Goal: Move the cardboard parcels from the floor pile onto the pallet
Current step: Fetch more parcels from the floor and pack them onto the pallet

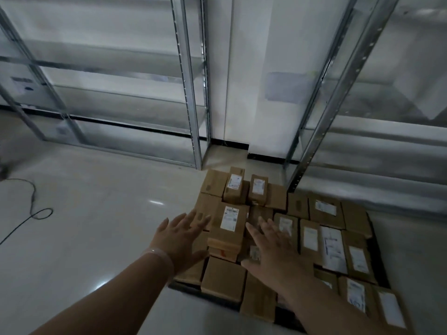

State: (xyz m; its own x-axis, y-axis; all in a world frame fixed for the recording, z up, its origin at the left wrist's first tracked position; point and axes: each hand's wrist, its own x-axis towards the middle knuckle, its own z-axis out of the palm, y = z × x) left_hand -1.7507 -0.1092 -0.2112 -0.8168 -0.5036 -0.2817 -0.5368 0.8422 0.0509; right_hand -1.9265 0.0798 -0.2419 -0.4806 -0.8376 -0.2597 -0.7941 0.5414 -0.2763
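Forearms reach in from the near edge. L hand [180, 234]: fingers straight, spread, holding nothing; at left side of tall labelled stack [228, 228], contact unclear. R hand [273, 250]: flat, spread, empty, over boxes just right of stack. Cardboard parcels [331, 240]: packed side by side on pallet [381, 259], many w/ white labels, piled higher toward far-left corner. Pallet: black, on pale floor [96, 213]. Metal racks [191, 93] behind. Cable [33, 192] well left.

Two bare forearms; a pale translucent band [159, 256] circles the wrist behind the left hand [180, 238].
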